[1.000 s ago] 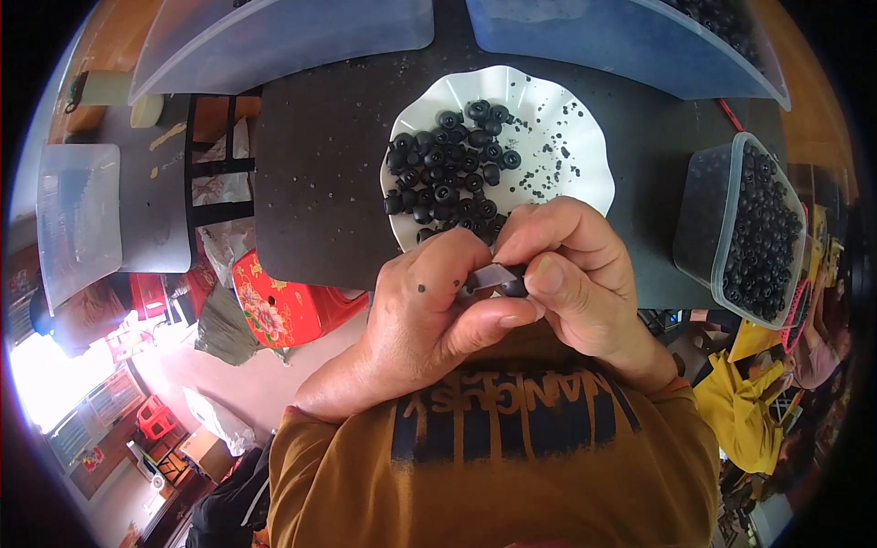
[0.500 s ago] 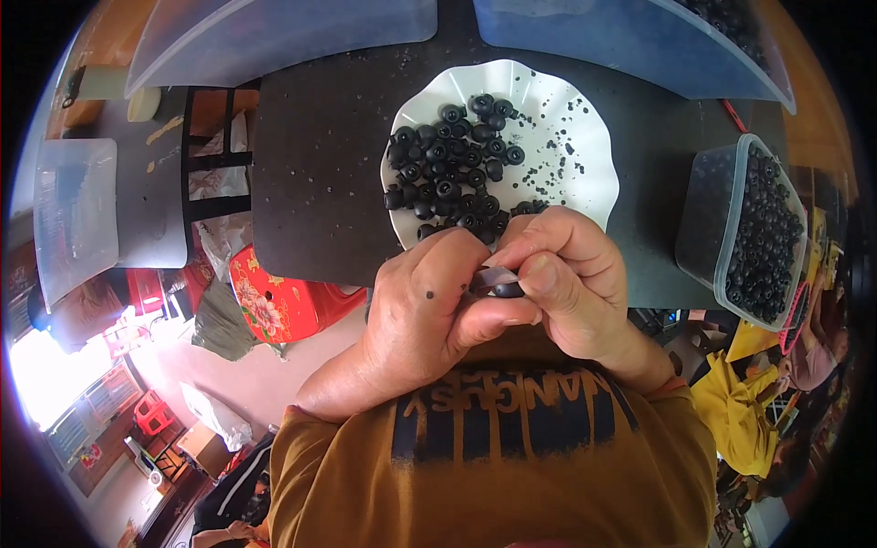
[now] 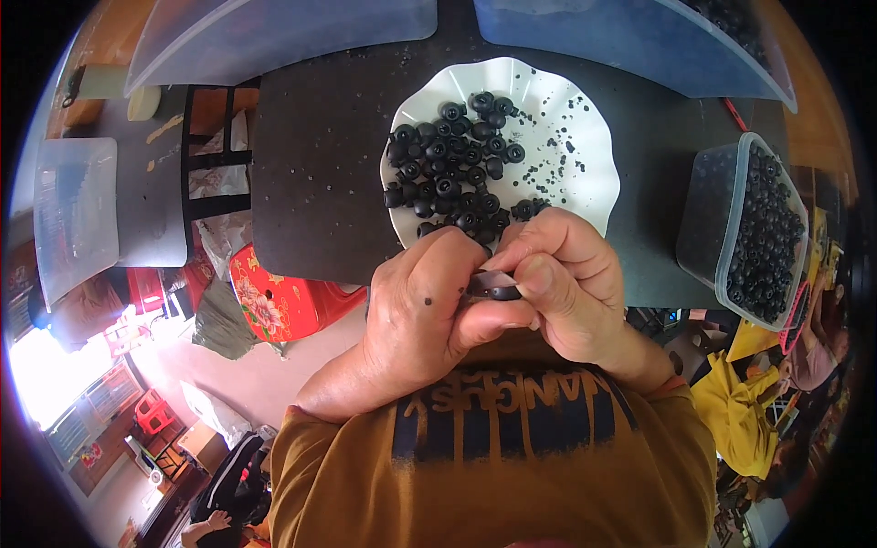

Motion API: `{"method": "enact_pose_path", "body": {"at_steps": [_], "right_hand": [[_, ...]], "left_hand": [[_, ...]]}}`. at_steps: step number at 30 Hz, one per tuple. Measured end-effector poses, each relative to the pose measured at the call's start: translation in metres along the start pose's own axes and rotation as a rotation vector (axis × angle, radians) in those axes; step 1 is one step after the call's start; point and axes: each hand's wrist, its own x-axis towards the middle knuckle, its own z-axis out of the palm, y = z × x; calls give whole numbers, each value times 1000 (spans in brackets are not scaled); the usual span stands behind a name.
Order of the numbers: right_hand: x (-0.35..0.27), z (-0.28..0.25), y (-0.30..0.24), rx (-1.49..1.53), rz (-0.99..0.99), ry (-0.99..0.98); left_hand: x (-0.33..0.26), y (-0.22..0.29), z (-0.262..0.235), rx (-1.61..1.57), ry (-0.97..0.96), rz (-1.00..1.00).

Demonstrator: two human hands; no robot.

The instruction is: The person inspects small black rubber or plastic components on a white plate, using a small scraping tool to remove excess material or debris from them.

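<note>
Nearest the camera, mustard-yellow shirt (image 3: 493,475) with dark lettering across the chest, forearms rising from it to meet in the middle

Left hand (image 3: 429,310) curled, thumb and fingers pinching a small black ring-shaped part (image 3: 496,289) from the left; right hand (image 3: 566,283) closed on the same part from the right, thumb pressed along its lower edge. Both grasping it together, just above the near edge of the dark table top (image 3: 320,183) and touching nothing else. Exactly what is being done to the part hidden by the fingers

Just beyond the knuckles, white scalloped plate (image 3: 585,173) holding a heap of small black round pieces (image 3: 452,169) on its left half, black crumbs scattered over its right half. Heap sizeable, so by the look of it much of the lot left to handle

To the right, clear plastic tub (image 3: 722,219) well filled with similar black pieces (image 3: 767,237), possibly the finished ones, though not certain from here; on that reading a good share done, the one in hand under way, the plate's heap remaining

To the left past the table edge, red patterned stool (image 3: 274,301) and a pale lidded tub (image 3: 73,210)

Farthest off, two large translucent bins: one greyish (image 3: 274,32), one bluish (image 3: 621,41)
</note>
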Motion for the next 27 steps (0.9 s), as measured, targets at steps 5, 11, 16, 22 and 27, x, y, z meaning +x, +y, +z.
{"method": "enact_pose_path", "body": {"at_steps": [5, 11, 16, 22, 27], "right_hand": [[1, -1, 2, -31, -21, 16], [2, 11, 1, -224, -24, 131], [1, 10, 2, -270, 12, 84], [-1, 7, 0, -129, 134, 64], [0, 8, 3, -175, 128, 73]], "left_hand": [[1, 1, -1, 2, -8, 5], [-2, -3, 1, 148, 42, 114], [-7, -7, 0, 263, 54, 165], [-9, -9, -4, 292, 24, 155], [-11, -8, -4, 335, 46, 186]]}}
